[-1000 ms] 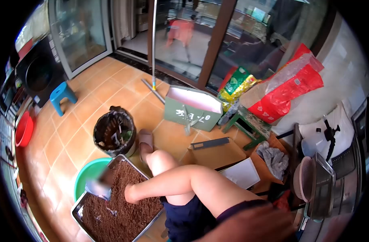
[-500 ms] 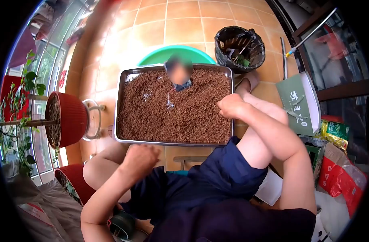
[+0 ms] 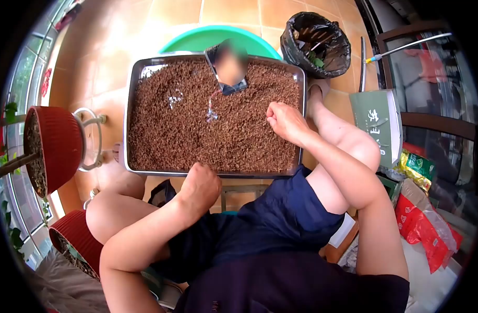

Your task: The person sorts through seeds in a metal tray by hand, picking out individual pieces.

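Note:
A wide metal tray (image 3: 126,130) is filled with brown granules (image 3: 171,130). My left hand (image 3: 201,183) is curled over the tray's near rim, its fingertips mostly hidden. Above the granules on the right side, my right hand (image 3: 287,121) has its fingers closed in a pinch; anything between them is too small to make out. Toward the back of the tray lies a dark-edged flat object (image 3: 234,87), largely blurred. A small shiny clear patch (image 3: 212,115) shows on the granules in front of it, and another sits to the left.
A green basin (image 3: 218,37) sits behind the tray, beside a bin lined with a black bag (image 3: 322,52). Red flowerpots (image 3: 56,148) stand on the left. At the right are a green paper bag (image 3: 374,122), a metal pole and a red plastic bag (image 3: 419,224).
My left hand has moved up and right to the tray's near rim. My right hand has shifted left, farther in over the granules. The view has shifted, too.

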The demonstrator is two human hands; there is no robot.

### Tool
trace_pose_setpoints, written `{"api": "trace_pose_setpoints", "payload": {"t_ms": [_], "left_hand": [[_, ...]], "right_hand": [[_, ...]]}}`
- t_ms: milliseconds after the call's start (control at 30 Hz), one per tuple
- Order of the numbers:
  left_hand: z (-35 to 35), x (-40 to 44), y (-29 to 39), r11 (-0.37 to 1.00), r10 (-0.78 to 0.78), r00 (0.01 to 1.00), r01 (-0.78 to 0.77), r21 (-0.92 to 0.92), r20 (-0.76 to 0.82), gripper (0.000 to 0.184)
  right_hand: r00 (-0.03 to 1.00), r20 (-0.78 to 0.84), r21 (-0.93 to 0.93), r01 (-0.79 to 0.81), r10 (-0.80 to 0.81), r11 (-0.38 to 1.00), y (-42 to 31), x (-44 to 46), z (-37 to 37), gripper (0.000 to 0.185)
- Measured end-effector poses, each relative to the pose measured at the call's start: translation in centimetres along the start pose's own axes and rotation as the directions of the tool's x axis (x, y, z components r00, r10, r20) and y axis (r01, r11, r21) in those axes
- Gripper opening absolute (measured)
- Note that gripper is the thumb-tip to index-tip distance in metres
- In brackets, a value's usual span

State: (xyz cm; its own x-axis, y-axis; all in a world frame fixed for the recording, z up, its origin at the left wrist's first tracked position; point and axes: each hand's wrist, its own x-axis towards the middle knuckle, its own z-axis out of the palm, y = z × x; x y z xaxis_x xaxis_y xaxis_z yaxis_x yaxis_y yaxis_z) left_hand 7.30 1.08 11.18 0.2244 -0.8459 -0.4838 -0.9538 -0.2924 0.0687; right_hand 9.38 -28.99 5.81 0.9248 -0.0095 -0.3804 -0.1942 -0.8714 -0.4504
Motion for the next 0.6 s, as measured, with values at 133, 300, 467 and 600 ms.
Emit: {"api": "trace_pose_setpoints", "payload": {"t_ms": [133,300,467,600], "left_hand": [[-1.8,-3.2,-1.2,0.971,0.034,0.996,-0.014,-0.239,0.080,0.025],[-1.7,-4.6,-2.4,0.963,-0.211,0.974,0.222,-0.154,0.083,0.024],[-2.0,-5.1,-3.1,0.976,-0.176,0.981,0.185,-0.118,0.085,0.025],[-2.0,-5.1,-2.9,0.977,-0.153,0.982,0.168,-0.134,0.112,0.024]], "right_hand": [[0.984,0.008,-0.050,-0.175,0.176,0.983,0.8,0.9,0.8,0.025],[0.969,0.070,-0.052,-0.235,0.238,0.971,0.8,1.4,2.2,0.028],[0.982,0.165,0.004,-0.091,0.089,0.996,-1.2,1.4,2.9,0.020],[0.985,0.174,0.079,0.005,-0.019,0.997,-3.9,0.1,0.1,0.018]]}}
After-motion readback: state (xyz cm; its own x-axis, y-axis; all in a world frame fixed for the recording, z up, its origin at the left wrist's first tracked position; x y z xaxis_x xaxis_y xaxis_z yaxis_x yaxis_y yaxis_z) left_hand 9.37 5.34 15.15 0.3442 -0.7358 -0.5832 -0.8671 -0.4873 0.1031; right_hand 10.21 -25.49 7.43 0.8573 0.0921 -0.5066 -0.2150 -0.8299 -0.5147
